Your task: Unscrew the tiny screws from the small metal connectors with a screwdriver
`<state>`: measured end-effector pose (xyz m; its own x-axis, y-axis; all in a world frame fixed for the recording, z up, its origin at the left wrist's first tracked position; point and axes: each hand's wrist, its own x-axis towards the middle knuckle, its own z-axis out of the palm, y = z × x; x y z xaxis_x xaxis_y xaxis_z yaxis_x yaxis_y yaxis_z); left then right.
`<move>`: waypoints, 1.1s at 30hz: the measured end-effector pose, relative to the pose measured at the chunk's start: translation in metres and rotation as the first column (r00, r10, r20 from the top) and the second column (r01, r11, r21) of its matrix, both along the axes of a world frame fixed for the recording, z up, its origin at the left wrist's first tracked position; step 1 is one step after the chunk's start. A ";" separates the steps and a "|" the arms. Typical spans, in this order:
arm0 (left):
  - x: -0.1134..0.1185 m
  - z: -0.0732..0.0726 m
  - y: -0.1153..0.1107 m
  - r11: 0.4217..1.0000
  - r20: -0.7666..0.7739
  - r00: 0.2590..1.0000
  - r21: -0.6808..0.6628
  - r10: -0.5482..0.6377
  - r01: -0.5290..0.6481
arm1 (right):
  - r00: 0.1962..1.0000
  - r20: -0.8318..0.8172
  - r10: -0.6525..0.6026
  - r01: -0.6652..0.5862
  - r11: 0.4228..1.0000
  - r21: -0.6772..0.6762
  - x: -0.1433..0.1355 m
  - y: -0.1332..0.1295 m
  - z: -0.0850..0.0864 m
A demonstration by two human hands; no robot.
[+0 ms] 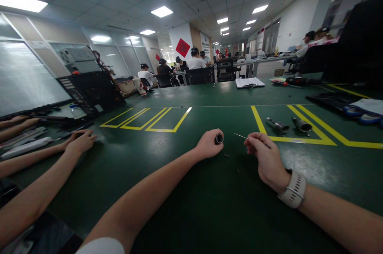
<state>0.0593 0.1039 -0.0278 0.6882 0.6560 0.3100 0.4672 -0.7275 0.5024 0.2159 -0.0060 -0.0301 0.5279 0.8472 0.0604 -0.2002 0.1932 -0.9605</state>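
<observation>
My left hand (210, 143) is wrapped round a dark cylindrical part (219, 138), whose round open end faces me. To the right, my right hand (265, 154) pinches a thin metal pin (240, 136) that points left toward the cylinder without touching it. Two tiny dark rings (226, 155) lie on the green table (206, 206) just below my left hand. Inside a yellow-taped area at the right are two metal parts with shafts, one (278, 126) nearer my right hand and the other (302, 125) further right.
Another person's hands (79, 141) and forearms rest at the left edge. Yellow tape outlines (161, 130) mark the table. A clipboard with paper (249, 82) lies at the back, a red-and-black tool (287, 82) beyond it to the right. A black panel (92, 92) stands back left.
</observation>
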 end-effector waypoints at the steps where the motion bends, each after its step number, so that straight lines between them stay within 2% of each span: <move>1: 0.000 0.000 -0.001 1.000 -0.016 0.999 -0.010 -0.028 0.028 | 1.000 -0.013 -0.019 0.019 1.000 -0.013 0.001 0.001 -0.001; 4: -0.001 0.001 -0.001 0.998 -0.063 0.996 -0.030 -0.063 0.061 | 0.999 -0.029 -0.040 0.039 0.998 -0.038 0.001 0.003 -0.001; 11: 0.001 0.005 0.002 0.999 -0.112 0.992 -0.009 -0.052 0.051 | 0.999 -0.028 -0.024 0.023 0.998 -0.051 0.000 0.001 0.002; 16: 0.003 0.011 -0.003 0.991 -0.243 0.962 0.020 -0.126 0.135 | 0.999 -0.030 -0.016 0.014 0.999 -0.050 0.000 0.001 0.003; 24: 0.001 0.018 -0.014 0.980 -0.333 0.929 0.053 -0.163 0.191 | 1.000 -0.024 -0.019 0.018 0.999 -0.049 -0.002 0.000 0.006; 33: 0.003 0.023 -0.025 0.968 -0.291 0.928 0.028 -0.231 0.250 | 1.000 0.028 0.009 -0.008 0.999 -0.042 0.000 0.003 -0.001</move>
